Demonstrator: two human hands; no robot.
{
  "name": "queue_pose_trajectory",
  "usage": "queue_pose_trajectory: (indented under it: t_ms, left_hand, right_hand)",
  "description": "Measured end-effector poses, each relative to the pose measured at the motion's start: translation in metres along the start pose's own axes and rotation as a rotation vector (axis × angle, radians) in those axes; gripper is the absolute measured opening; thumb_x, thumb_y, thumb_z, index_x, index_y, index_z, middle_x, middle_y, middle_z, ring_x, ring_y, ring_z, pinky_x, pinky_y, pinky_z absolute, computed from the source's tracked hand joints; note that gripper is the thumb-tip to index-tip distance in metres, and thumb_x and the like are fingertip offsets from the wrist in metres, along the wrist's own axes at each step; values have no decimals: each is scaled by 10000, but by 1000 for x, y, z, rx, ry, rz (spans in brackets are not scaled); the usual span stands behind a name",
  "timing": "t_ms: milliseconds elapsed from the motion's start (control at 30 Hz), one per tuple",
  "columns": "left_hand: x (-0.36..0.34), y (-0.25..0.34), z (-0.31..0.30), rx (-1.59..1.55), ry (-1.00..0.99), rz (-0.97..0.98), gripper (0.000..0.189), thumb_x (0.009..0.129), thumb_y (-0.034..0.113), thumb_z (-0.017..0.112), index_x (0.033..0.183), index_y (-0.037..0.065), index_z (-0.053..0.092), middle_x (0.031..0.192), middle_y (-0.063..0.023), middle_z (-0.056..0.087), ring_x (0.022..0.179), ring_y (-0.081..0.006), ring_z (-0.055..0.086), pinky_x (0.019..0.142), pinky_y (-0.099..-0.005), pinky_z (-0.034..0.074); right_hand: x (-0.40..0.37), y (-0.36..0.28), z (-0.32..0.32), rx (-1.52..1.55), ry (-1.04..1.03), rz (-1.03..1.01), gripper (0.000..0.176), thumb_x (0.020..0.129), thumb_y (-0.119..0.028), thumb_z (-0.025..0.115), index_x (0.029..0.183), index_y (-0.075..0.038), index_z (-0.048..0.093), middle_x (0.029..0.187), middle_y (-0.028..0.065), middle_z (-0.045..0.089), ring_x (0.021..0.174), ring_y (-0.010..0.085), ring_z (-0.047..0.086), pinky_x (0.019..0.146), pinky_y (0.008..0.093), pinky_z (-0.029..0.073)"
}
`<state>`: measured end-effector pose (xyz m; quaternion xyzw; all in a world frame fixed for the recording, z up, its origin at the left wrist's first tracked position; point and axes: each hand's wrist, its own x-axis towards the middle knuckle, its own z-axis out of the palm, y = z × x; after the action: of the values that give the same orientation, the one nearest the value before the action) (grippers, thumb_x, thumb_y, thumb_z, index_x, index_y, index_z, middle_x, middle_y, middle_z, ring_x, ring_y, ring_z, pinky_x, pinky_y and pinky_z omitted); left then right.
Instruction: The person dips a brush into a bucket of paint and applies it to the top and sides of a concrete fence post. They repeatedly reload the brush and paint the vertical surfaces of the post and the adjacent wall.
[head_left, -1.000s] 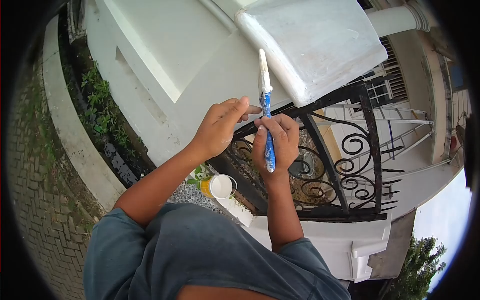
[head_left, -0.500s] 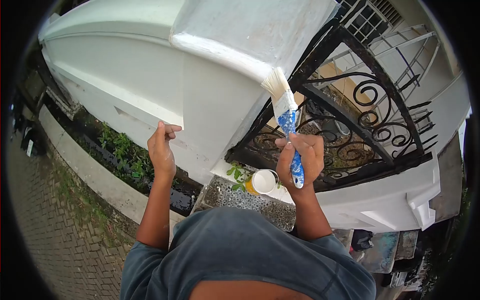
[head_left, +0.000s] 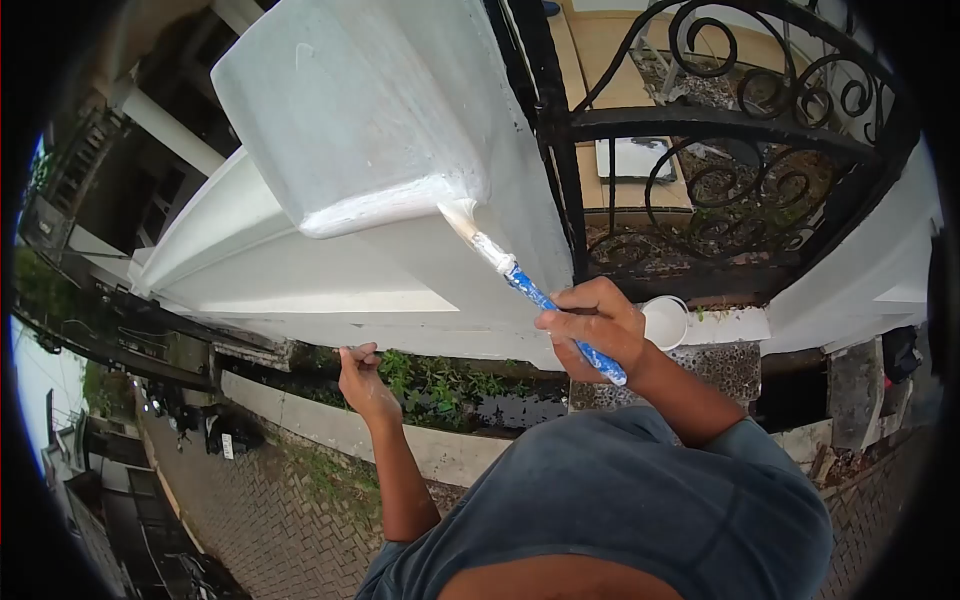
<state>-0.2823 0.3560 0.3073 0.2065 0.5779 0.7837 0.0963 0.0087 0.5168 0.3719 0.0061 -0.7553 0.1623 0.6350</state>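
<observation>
My right hand [head_left: 605, 330] is wrapped round the blue, paint-specked handle of a paintbrush [head_left: 527, 285]. The brush points up and to the left, its pale bristles against the lower edge of the white pillar cap [head_left: 370, 130], near the corner. Wet-looking white paint shines along that edge. Off to the left, my left hand [head_left: 370, 387] hangs in the air in front of the wall, its fingers loosely bent and a little apart, holding nothing. A tub of white paint [head_left: 665, 322] stands beyond my right wrist, partly hidden by it.
A black wrought-iron gate [head_left: 720, 125] adjoins the pillar on the right. Below the white wall [head_left: 330, 290] runs a ditch with dark water and green plants [head_left: 430, 390]. A concrete curb [head_left: 300, 410] borders the brick paving [head_left: 270, 500]. A pebbled slab [head_left: 715, 375] lies by the tub.
The view has swung left. My right hand has brought the paintbrush from in front of the gate to the pillar cap's edge. My left hand remains raised and without anything in it.
</observation>
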Motion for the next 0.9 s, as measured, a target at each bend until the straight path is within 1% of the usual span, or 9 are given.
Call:
queue_pose_trajectory:
  t_ms: [100,233,333,433,533,633,767,800,900]
  left_hand:
    - [-2,3,1,78,15,3,449,1039,368,465,864,-11,632,859,-77,602,779,-137,476,765,-318,432]
    - [-16,20,10,133,1,60,464,1042,379,457,875,-13,640,851,-59,599,772,-130,486,757,-309,439]
    - [-27,40,14,226,28,107,460,1045,371,446,888,-14,643,867,-66,605,769,-126,492,751,-309,444]
    - [-38,52,14,255,72,157,446,1046,364,443,871,-5,623,876,-78,612,769,-130,496,753,-311,446]
    - [-45,56,7,276,119,163,435,1047,361,441,849,8,601,887,-86,617,772,-132,499,752,-316,446]
    - [-57,60,2,274,172,160,433,1045,363,443,838,13,593,878,-88,620,769,-132,503,751,-319,442]
    - [-75,62,-2,280,231,169,429,1040,363,456,846,10,603,859,-85,617,752,-133,499,748,-316,437]
    - [-77,62,-1,282,247,169,428,1039,363,460,847,9,606,855,-84,615,747,-133,497,748,-316,435]
    - [-88,62,7,274,251,189,430,1035,362,470,839,5,611,854,-81,618,739,-135,491,744,-319,430]
  right_hand:
    - [-4,28,-22,412,145,359,108,885,24,638,987,43,665,933,143,602,729,180,693,639,263,565]
    - [-13,82,-45,512,303,543,118,925,5,601,1015,62,652,941,137,608,780,193,703,676,284,582]
    - [-14,100,-49,811,511,689,155,951,-46,595,1041,68,649,956,131,639,815,184,697,728,307,583]
    - [-9,95,-30,746,470,610,145,927,-33,628,1046,32,678,949,118,658,805,178,689,704,289,557]
    - [-16,76,-23,433,198,363,127,840,-17,717,965,-28,732,956,133,667,755,176,666,660,277,500]
    - [-18,70,-48,601,221,479,114,839,-25,716,952,-15,730,958,142,667,756,172,670,653,278,513]
    - [15,77,-73,943,257,547,139,920,-55,622,990,54,673,909,155,662,697,179,679,626,282,552]
    - [29,79,-72,951,288,576,195,953,-96,582,1029,77,632,915,160,653,684,188,681,620,295,561]
    - [77,94,-65,1127,537,670,232,957,-124,585,1062,83,604,905,162,650,686,193,683,622,295,562]
